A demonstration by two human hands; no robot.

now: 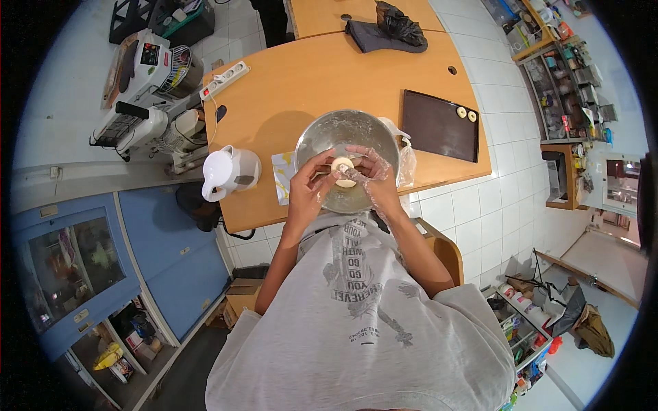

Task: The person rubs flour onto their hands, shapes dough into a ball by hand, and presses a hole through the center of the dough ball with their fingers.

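Note:
Over a large metal bowl (317,130), both my hands hold a small pale dough ring (336,163). My left hand (310,181) is closed around its left side, fingers curved and thumb at the ring. My right hand (378,177), dusted with white flour, grips the other side, its thumb and fingertips near the hole. Below the ring, more pale dough (347,183) shows in the bowl, partly hidden by my fingers. Two shaped dough rings (461,111) lie at the far right corner of a dark baking tray (435,130).
A white electric kettle (236,170) stands on the wooden table (274,89) at left, near a power strip (225,80). A yellow-and-white packet (282,179) and a clear plastic bag (407,164) flank the bowl. Dark cloth (384,38) lies at the far edge.

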